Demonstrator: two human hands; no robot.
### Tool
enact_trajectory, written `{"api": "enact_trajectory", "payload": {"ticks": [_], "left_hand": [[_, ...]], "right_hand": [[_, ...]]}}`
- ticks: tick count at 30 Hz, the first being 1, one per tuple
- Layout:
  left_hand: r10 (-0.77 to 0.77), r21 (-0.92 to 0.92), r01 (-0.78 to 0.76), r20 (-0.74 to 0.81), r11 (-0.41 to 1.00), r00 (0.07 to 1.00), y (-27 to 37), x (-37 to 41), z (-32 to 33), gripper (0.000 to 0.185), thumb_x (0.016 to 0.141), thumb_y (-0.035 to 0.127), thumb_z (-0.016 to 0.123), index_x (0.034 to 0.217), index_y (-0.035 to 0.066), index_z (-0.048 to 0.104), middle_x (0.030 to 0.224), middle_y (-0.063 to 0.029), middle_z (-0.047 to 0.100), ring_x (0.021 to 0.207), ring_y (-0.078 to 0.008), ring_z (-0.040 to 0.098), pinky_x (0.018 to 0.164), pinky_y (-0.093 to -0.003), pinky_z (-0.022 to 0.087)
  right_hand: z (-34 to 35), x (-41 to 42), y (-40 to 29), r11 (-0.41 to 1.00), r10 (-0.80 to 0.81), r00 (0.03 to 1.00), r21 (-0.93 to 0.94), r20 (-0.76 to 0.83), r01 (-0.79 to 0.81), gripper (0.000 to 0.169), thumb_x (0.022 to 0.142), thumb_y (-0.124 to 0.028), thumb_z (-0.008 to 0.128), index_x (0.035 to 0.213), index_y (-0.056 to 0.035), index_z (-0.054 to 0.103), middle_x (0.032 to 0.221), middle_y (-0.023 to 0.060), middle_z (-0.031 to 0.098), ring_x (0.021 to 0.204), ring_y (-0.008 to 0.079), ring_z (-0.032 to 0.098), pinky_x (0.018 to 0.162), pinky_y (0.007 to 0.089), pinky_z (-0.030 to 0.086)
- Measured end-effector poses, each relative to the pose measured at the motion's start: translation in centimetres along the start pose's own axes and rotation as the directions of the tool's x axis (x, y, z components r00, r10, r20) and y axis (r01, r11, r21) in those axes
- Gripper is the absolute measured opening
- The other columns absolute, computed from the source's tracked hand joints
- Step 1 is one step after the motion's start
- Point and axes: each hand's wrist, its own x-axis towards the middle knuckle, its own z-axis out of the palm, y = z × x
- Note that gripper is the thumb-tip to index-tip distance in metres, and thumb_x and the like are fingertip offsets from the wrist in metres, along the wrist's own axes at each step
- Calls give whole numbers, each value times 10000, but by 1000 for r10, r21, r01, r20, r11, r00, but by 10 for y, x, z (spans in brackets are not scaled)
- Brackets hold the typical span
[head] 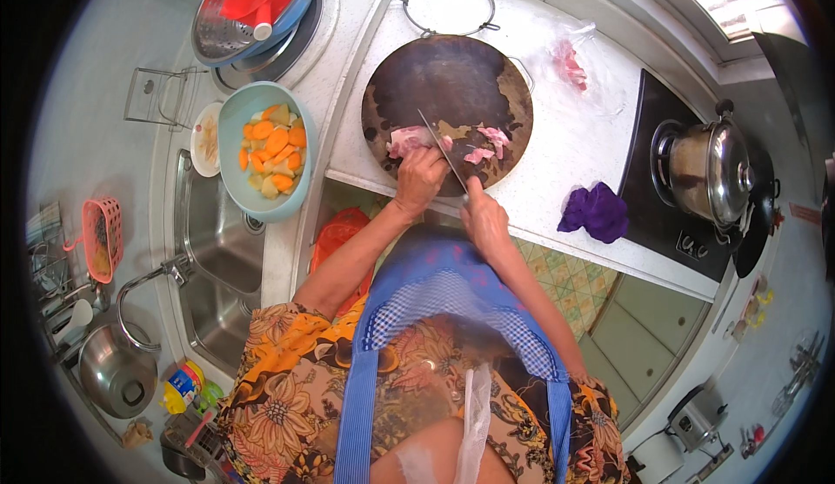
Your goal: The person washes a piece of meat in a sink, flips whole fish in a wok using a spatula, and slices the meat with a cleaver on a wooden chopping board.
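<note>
On a round, dark wooden chopping board (437,79), my left hand (421,181) presses with bent fingers on a piece of raw meat (409,139). My right hand (486,216) grips the handle of a kitchen knife (445,150). Its blade slants across the board at the right end of the meat, close to my left fingertips. Several cut pieces of meat (494,139) lie on the board to the right of the blade. More raw meat (569,65) lies in a clear plastic bag behind the board, to the right.
A light blue bowl (225,158) of cut carrots and pale chunks stands at the left, by the steel sink (225,242). A purple cloth (595,212) lies right of the board, beside a black hob (652,223) with a lidded steel pot (708,171). A wire ring stand (494,11) is behind the board.
</note>
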Motion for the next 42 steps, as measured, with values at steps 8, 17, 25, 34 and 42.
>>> {"api": "enact_trajectory", "payload": {"ticks": [8,17,25,34,42], "left_hand": [[-21,-65,25,74,998,997,-3,-3,-8,184,748,87,655,931,76,667,928,-42,610,867,-241,582,782,-368,461],[-117,-16,117,31,993,993,-45,28,-33,346,723,172,695,1043,61,622,1119,-88,579,1083,-298,527,907,-417,406],[20,-55,-13,135,998,991,-35,47,-1,262,725,181,712,970,99,666,993,-28,595,970,-241,550,837,-392,409],[6,-62,-1,79,998,997,-15,39,38,97,727,159,719,787,103,667,887,10,594,853,-195,547,780,-354,382],[11,-13,-10,113,1000,994,-17,39,35,74,741,126,700,788,102,649,854,-5,579,844,-205,555,788,-366,384]], "right_hand": [[-11,-41,29,998,-59,998,-31,-22,59,395,768,-49,635,1092,-75,411,763,237,591,731,452,602,615,514,476],[-28,-51,36,961,132,988,253,-83,-107,373,796,-78,597,1142,-58,460,741,250,607,681,447,604,574,480,455],[-39,-62,30,869,245,966,459,-80,-182,336,832,-130,598,1143,-65,488,704,210,615,618,352,630,566,408,468],[-48,-63,25,903,249,968,354,31,-244,368,817,-109,591,1160,-62,467,677,239,591,634,405,616,559,441,448],[-37,-48,44,956,165,983,258,-82,-139,354,788,-56,591,1112,-41,447,664,250,576,663,447,610,566,484,441]]}}
